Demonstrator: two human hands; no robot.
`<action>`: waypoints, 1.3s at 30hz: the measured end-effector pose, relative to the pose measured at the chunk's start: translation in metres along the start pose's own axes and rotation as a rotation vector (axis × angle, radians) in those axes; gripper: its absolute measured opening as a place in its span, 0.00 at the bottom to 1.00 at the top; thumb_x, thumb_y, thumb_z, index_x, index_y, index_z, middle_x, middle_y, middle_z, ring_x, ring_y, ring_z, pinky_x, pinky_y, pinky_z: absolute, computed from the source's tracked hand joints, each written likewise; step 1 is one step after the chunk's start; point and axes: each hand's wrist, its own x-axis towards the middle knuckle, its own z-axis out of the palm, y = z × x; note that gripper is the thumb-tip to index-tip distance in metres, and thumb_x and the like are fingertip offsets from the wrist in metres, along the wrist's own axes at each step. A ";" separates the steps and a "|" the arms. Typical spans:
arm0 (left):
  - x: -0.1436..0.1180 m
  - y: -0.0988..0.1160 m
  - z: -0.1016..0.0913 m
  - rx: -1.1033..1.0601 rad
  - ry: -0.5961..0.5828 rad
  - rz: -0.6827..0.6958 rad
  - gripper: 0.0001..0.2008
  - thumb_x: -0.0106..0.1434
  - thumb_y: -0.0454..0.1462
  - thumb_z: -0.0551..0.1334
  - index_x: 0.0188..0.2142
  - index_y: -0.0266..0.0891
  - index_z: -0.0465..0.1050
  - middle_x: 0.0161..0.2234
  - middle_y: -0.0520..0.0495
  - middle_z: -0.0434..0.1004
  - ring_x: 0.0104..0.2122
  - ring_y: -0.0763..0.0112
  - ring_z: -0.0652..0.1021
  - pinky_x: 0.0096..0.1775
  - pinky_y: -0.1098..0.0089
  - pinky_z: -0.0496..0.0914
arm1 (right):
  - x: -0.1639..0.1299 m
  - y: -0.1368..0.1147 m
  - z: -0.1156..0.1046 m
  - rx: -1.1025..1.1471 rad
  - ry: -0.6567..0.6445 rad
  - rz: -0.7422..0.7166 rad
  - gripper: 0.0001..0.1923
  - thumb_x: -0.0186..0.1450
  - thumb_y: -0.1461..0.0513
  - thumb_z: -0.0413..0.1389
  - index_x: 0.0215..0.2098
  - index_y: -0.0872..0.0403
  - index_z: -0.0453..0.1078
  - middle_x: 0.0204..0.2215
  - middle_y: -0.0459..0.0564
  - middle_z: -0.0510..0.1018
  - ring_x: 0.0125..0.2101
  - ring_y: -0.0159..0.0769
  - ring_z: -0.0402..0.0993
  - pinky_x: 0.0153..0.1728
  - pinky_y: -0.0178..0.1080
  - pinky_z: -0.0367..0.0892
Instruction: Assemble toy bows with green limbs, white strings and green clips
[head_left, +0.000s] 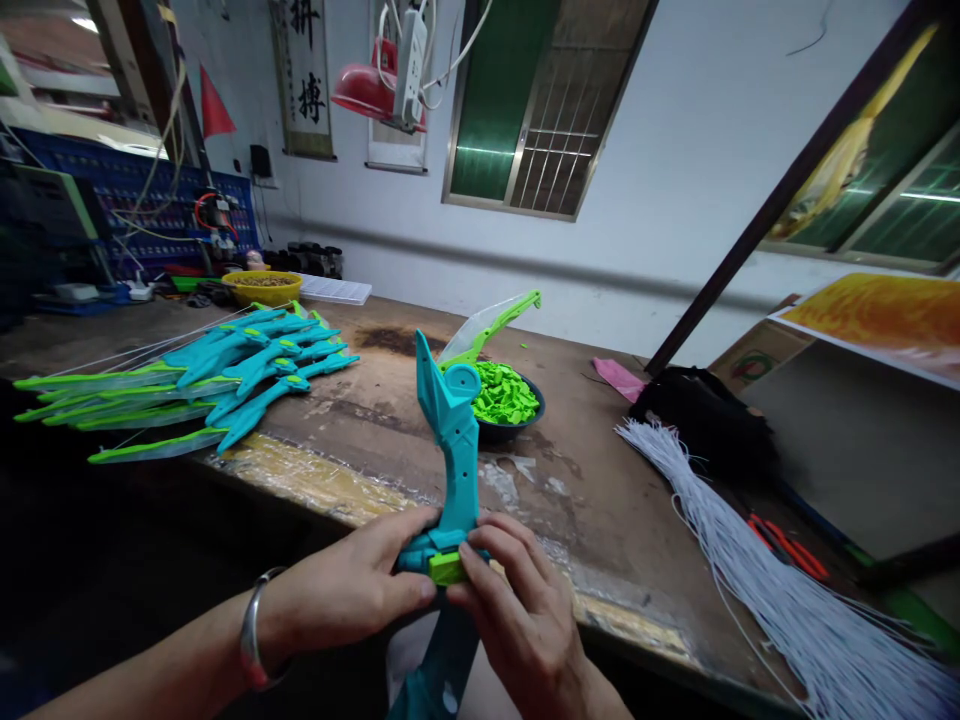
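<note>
A teal plastic toy bow (460, 470) stands upright before me at the table's front edge, one green limb (495, 325) with a clear sheet reaching out behind it. My left hand (367, 570), with a silver bangle on the wrist, is closed around the left side of the bow's middle. The fingers of my right hand (517, 590) press on a small bright green piece (447, 568) set in that middle part. Just behind the bow is a dark bowl (504, 432) of loose green plastic pieces (504, 393). The bow's lower end drops below the table edge, partly hidden.
Several teal and green bows (255, 365) lie piled on the table's left. A yellow basin (262, 288) of small parts stands farther back. On the right are a bundle of white cords (735, 560), red-handled pliers (787, 548) and a black bag (701, 420). A red lamp (367, 90) hangs overhead.
</note>
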 end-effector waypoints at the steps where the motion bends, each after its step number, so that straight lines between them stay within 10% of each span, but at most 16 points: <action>1: 0.000 0.001 0.001 -0.009 0.000 0.022 0.28 0.61 0.32 0.63 0.62 0.45 0.71 0.52 0.51 0.79 0.51 0.61 0.75 0.58 0.66 0.65 | 0.001 -0.003 -0.001 0.006 -0.002 0.034 0.08 0.71 0.68 0.55 0.48 0.64 0.71 0.44 0.62 0.73 0.53 0.50 0.67 0.51 0.50 0.74; 8: -0.003 -0.001 0.006 -0.054 0.033 0.028 0.25 0.66 0.35 0.62 0.62 0.46 0.70 0.60 0.51 0.74 0.59 0.61 0.71 0.63 0.66 0.60 | 0.014 -0.013 -0.008 0.078 -0.056 0.233 0.05 0.69 0.69 0.54 0.40 0.56 0.71 0.46 0.60 0.70 0.52 0.49 0.67 0.48 0.50 0.75; 18: -0.003 -0.010 0.006 -0.128 0.070 0.019 0.26 0.63 0.35 0.65 0.61 0.42 0.71 0.60 0.45 0.74 0.58 0.56 0.72 0.62 0.59 0.63 | 0.009 -0.010 -0.008 -0.199 -0.117 -0.097 0.10 0.71 0.66 0.55 0.47 0.64 0.74 0.46 0.64 0.76 0.54 0.55 0.70 0.47 0.52 0.77; 24: -0.007 -0.008 0.008 0.005 0.150 -0.038 0.25 0.63 0.37 0.65 0.60 0.45 0.72 0.60 0.45 0.74 0.58 0.54 0.72 0.61 0.60 0.64 | 0.010 -0.007 -0.008 0.338 -0.043 0.553 0.23 0.66 0.56 0.64 0.58 0.53 0.68 0.58 0.61 0.69 0.57 0.51 0.69 0.49 0.46 0.75; 28: -0.008 -0.008 0.007 0.053 0.162 -0.032 0.25 0.63 0.38 0.64 0.60 0.45 0.72 0.57 0.45 0.75 0.56 0.54 0.73 0.58 0.62 0.67 | 0.020 0.000 -0.005 1.082 -0.261 1.043 0.32 0.55 0.49 0.70 0.53 0.54 0.73 0.43 0.52 0.80 0.42 0.45 0.77 0.42 0.41 0.73; 39: -0.015 -0.034 0.015 0.123 0.396 -0.143 0.29 0.59 0.51 0.66 0.59 0.48 0.75 0.61 0.41 0.73 0.63 0.38 0.64 0.64 0.50 0.57 | 0.015 -0.011 0.009 0.944 -0.206 1.056 0.15 0.59 0.57 0.65 0.43 0.54 0.76 0.38 0.47 0.78 0.39 0.40 0.72 0.42 0.38 0.67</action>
